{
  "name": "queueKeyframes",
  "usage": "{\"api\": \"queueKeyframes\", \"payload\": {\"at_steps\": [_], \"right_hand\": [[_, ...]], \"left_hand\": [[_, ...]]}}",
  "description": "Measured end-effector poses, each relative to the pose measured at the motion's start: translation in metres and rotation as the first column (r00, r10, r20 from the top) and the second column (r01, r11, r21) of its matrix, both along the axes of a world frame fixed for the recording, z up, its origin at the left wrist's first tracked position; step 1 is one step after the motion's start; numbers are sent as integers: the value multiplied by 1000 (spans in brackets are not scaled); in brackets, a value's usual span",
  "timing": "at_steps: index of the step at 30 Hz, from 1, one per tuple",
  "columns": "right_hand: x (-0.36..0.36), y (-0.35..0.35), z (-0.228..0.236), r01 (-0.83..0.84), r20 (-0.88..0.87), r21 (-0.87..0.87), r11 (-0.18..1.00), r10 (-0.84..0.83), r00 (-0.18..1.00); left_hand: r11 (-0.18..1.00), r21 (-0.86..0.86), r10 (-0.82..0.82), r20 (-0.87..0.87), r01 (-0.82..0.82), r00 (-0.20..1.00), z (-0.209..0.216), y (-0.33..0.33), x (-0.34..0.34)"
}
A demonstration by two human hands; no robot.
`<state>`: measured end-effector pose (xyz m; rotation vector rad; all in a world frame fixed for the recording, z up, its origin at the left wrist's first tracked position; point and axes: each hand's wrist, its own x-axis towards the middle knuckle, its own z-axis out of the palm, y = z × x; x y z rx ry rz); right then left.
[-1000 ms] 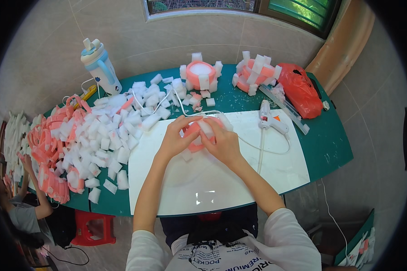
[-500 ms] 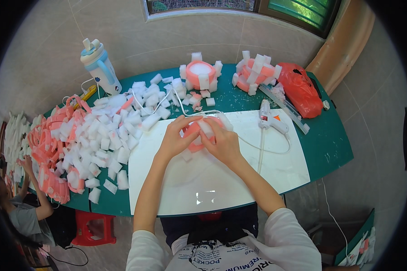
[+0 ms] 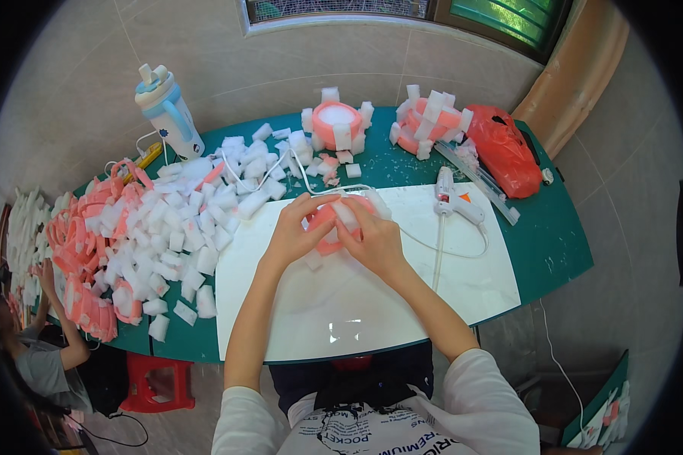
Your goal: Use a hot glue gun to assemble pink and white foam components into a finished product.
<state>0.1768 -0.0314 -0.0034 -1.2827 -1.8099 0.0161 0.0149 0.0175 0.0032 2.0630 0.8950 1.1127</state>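
At the frame's centre, the left hand (image 3: 296,231), curled nearly closed, grips a pink foam ring (image 3: 329,247); the right hand (image 3: 377,241), similarly curled, pinches a white foam block (image 3: 347,217) against it, over a white board (image 3: 311,322) on the green tabletop (image 3: 552,243). 1 glue gun (image 3: 448,202) lies farther right.

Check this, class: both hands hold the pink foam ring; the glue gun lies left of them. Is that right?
No: the head view shows the glue gun lying to the right. The left hand and right hand do hold the pink foam ring.
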Motion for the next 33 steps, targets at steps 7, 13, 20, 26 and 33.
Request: {"api": "queueKeyframes", "payload": {"at_steps": [7, 13, 20, 26, 33], "right_hand": [[2, 2, -4, 8, -14, 85, 996, -7, 1000], [2, 0, 1, 0, 2, 15, 1000, 0, 1000], [1, 0, 0, -3, -8, 23, 1000, 3, 1000], [1, 0, 0, 3, -2, 6, 1000, -3, 1000], [2, 0, 0, -2, 5, 20, 1000, 2, 1000]], "left_hand": [[1000, -6, -7, -3, 7, 1000, 3, -1, 3], [1000, 5, -3, -9, 3, 1000, 1, -1, 1], [1000, 7, 8, -17, -8, 1000, 1, -1, 1], [1000, 8, 4, -8, -4, 1000, 1, -1, 1], [1000, 19, 11, -20, -11, 1000, 2, -1, 2]]}}
